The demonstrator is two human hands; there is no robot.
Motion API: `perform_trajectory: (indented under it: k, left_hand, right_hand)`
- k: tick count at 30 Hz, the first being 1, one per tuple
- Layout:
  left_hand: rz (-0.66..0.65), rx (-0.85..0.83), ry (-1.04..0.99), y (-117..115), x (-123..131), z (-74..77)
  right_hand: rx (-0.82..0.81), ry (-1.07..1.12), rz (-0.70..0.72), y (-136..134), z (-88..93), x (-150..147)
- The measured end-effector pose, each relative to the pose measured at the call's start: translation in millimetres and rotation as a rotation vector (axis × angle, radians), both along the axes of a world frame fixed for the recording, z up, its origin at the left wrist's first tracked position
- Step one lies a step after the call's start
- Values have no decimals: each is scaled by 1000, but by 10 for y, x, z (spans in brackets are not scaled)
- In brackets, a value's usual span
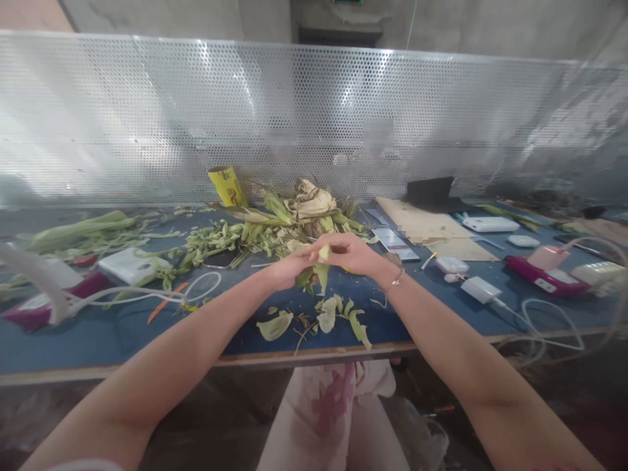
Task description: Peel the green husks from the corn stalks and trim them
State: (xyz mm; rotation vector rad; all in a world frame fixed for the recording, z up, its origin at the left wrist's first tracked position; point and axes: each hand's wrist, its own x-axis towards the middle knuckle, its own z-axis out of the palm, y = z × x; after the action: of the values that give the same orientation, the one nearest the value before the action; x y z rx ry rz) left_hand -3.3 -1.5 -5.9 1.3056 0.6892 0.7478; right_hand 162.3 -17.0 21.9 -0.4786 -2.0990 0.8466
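Both my arms reach out over a blue table (98, 340). My left hand (289, 267) and my right hand (350, 252) meet above its middle, both closed on a small green leafy piece (314, 275) that hangs between the fingers. My right wrist wears a thin bracelet. Torn pale green leaves (326, 317) lie on the table just below the hands. Behind the hands a heap of green husks and stalks (275, 229) spreads toward the back wall.
A perforated metal screen (314, 118) closes off the back. A yellow cup (226, 186) stands by it. White boxes, chargers and cables (483, 289), a pink device (540, 275) and a cardboard sheet (432, 229) lie right. Long green stalks (78, 229) and a white box lie left.
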Motion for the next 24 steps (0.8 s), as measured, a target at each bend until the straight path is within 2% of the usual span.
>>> perform_trajectory:
  k: [3, 8, 15, 21, 24]
  left_hand:
    - [1, -40, -6, -6, -1, 10]
    - [42, 5, 6, -32, 12, 70]
    - [116, 112, -14, -32, 41, 103]
    - [138, 113, -35, -20, 43, 93]
    - [153, 111, -33, -15, 43, 87]
  right_hand:
    - [-122, 55, 48, 5, -12, -3]
    - [-279, 178, 95, 60, -84, -20]
    - [-247, 174, 115, 14, -64, -36]
    - [-184, 121, -41, 37, -56, -25]
    - [-195, 151, -74, 66, -62, -33]
